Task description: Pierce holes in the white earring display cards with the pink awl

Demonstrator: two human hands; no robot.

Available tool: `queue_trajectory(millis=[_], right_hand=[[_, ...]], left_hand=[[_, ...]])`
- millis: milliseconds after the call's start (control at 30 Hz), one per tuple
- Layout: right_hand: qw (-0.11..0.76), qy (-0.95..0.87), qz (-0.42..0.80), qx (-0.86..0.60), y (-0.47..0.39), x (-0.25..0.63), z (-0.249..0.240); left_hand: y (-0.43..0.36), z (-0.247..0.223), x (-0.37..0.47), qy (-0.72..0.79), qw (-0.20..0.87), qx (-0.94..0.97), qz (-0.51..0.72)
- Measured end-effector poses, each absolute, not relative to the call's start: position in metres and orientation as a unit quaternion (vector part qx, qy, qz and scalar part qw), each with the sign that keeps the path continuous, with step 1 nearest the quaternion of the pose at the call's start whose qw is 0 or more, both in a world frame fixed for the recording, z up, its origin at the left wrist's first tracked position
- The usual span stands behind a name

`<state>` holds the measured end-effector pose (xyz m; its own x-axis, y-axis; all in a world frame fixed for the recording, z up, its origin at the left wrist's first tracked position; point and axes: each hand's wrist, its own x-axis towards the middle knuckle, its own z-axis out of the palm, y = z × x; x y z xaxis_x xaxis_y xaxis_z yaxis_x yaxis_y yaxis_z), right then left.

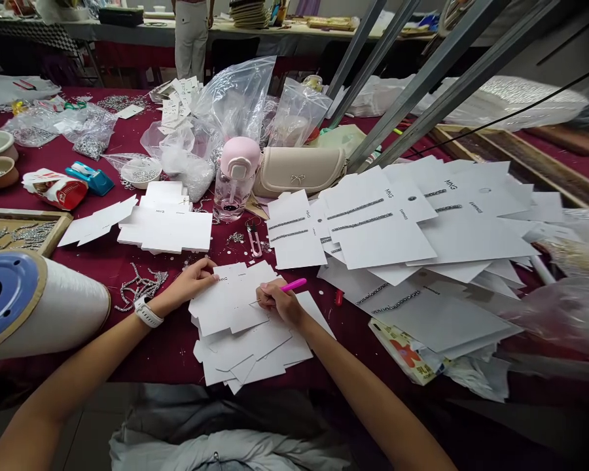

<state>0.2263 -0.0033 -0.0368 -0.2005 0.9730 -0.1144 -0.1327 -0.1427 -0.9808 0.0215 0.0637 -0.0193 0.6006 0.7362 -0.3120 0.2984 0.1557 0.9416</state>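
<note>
My left hand (196, 280) is at the left edge of a white printed card (233, 306), its fingers curled in and holding that edge. Several more white cards (269, 360) lie loosely stacked beneath it. In my right hand (277, 301) is a slim pink pen-like tool (293, 285), its thin tip down on the card near some tiny marks. The exact kind of tool is hard to make out. Left of the cards lies a small heap of glittering rhinestone chains (141, 288). A pink-handled cutter (254, 237) rests beyond the cards.
Finished-looking cards with paired sparkling strips (363, 216) pile up at the right. Blank cards (167, 226) are stacked at the left. A large spool (69, 304), a pink-lidded bottle (235, 176), a beige pouch (299, 169) and metal bars (417, 85) stand around. A person (190, 39) is behind.
</note>
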Motion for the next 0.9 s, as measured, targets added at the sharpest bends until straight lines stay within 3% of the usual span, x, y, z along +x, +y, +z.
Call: queue_trajectory(millis=[300, 900], right_hand=[[0.503, -0.434, 0.598, -0.450, -0.0001, 0.2306, -0.0364], [0.481, -0.447, 0.607, -0.447, -0.0022, 0.2267, -0.0379]], left_hand=[[0.0631, -0.0193, 0.0212, 0.405, 0.648, 0.618, 0.181], [0.0627, -0.0200, 0.0212, 0.411, 0.655, 0.608, 0.178]])
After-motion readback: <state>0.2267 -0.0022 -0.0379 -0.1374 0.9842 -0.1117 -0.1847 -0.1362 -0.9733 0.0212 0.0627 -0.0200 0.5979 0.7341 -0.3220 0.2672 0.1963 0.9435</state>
